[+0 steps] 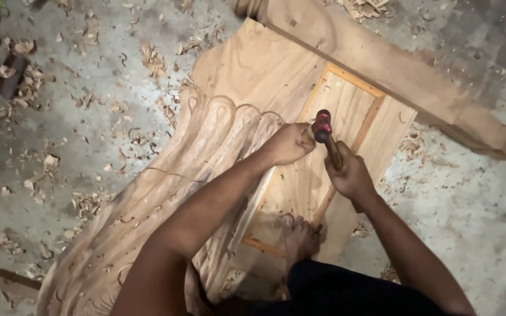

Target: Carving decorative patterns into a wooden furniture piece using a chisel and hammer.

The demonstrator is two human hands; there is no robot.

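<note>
The right hand grips a red-headed mallet, fingers wrapped tight round its handle. The left hand, at its 9 o'clock, is fisted round a chisel, barely visible, on the carved panel. A bare foot rests at 6 o'clock. Wood shavings litter the concrete floor.

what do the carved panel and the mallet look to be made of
Carved panel: bare, unfinished wood, pale tan with visible grain and matte fresh cuts. Mallet in the right hand: brown handle that looks wooden; the red and dark head is probably rubber or plastic, hard to tell.
</note>
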